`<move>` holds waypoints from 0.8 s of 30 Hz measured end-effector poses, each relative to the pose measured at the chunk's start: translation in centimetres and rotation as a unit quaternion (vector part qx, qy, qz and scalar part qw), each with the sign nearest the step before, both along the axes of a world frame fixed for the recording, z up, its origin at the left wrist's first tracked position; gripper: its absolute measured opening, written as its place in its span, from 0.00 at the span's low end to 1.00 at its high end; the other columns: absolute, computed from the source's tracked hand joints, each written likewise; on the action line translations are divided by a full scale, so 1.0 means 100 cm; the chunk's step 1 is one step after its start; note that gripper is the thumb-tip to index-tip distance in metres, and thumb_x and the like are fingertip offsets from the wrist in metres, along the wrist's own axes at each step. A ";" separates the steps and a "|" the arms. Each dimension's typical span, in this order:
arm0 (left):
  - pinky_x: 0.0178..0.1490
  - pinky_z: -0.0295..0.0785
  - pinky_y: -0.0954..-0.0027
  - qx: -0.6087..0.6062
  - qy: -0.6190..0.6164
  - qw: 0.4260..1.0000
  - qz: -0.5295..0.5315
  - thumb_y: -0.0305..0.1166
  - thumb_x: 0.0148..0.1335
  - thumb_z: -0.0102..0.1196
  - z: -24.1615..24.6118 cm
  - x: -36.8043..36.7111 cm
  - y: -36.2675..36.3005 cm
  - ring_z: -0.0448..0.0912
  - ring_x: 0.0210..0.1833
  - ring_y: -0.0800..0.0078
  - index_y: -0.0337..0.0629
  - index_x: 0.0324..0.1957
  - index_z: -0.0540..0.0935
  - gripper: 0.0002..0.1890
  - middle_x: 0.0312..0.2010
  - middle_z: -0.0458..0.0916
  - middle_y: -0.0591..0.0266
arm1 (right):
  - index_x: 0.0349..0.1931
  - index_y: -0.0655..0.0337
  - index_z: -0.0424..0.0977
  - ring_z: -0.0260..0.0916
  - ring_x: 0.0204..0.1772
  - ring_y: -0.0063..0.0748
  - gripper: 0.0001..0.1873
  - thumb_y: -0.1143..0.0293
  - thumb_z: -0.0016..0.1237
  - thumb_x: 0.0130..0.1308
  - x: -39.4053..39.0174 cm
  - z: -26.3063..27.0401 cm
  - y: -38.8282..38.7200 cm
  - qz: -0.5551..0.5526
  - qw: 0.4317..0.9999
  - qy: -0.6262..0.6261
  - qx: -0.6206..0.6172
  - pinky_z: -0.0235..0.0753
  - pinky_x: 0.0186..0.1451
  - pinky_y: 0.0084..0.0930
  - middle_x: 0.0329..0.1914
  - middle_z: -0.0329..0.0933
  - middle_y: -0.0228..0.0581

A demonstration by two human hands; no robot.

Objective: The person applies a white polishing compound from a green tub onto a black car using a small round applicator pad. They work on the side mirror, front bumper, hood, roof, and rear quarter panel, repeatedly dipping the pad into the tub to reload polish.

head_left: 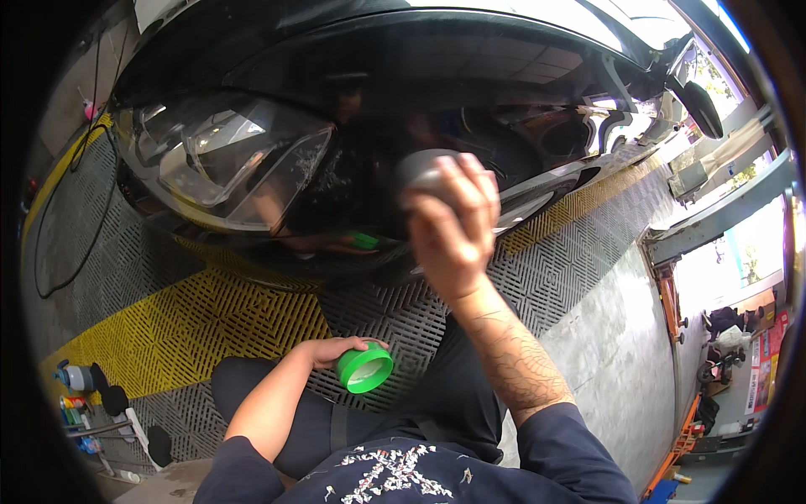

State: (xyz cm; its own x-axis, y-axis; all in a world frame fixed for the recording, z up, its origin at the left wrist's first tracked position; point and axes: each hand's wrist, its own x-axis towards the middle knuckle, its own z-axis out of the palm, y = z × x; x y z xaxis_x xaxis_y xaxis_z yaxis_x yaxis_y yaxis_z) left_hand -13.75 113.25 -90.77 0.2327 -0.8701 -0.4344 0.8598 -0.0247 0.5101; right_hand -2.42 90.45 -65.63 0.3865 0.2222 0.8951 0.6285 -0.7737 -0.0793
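In the head view, my right hand [456, 220] grips a round dark applicator pad [425, 169] against the glossy black fender [378, 183] of a car. The hand and pad are blurred. Left of the pad is the car's headlight [220, 164], behind a transparent lens. Low over my lap, my left hand [337, 351] grasps a bright green round tub [365, 372]. The tub is tilted with its mouth uncovered, and pale material shows inside. Part of the pad's edge and its contact face are hidden.
Yellow and grey slotted floor tiles [239, 315] run beneath the car. At left, a black cable [79, 283] loops over the floor. A caddy with several bottles [79, 403] stands lower left. A side mirror [702, 110] juts out upper right. Bare concrete [585, 365] lies to the right.
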 end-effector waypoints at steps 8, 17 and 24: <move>0.86 0.71 0.54 0.009 0.007 1.000 0.025 0.44 0.79 0.50 0.008 0.000 -0.001 0.76 0.82 0.58 0.45 0.87 0.68 0.38 0.82 0.75 0.54 | 0.47 0.52 0.91 0.75 0.83 0.58 0.14 0.80 0.67 0.64 0.003 0.008 -0.019 0.065 0.997 0.022 -0.039 0.65 0.90 0.61 0.78 0.82 0.44; 0.85 0.72 0.54 0.012 -0.004 0.999 0.052 0.45 0.79 0.50 0.017 -0.010 -0.014 0.77 0.81 0.59 0.46 0.88 0.68 0.39 0.81 0.76 0.55 | 0.47 0.55 0.90 0.76 0.81 0.61 0.15 0.83 0.66 0.62 0.014 0.004 -0.024 0.118 0.992 -0.018 -0.028 0.73 0.85 0.60 0.78 0.80 0.48; 0.85 0.72 0.54 0.011 -0.021 0.996 0.082 0.45 0.79 0.50 0.021 -0.014 -0.009 0.77 0.81 0.60 0.47 0.88 0.68 0.38 0.81 0.76 0.57 | 0.45 0.58 0.88 0.78 0.80 0.62 0.16 0.85 0.68 0.56 0.018 0.028 0.008 0.169 0.983 -0.056 0.033 0.77 0.82 0.62 0.77 0.80 0.51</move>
State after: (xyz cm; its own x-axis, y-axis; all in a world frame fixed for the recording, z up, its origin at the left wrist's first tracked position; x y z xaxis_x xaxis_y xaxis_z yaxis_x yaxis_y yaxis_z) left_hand -15.13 112.36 -88.62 0.3895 -0.8097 -0.4388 0.8307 0.1031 0.5472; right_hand -0.62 91.27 -62.80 0.1977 0.2618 0.9447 0.8567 -0.5146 -0.0367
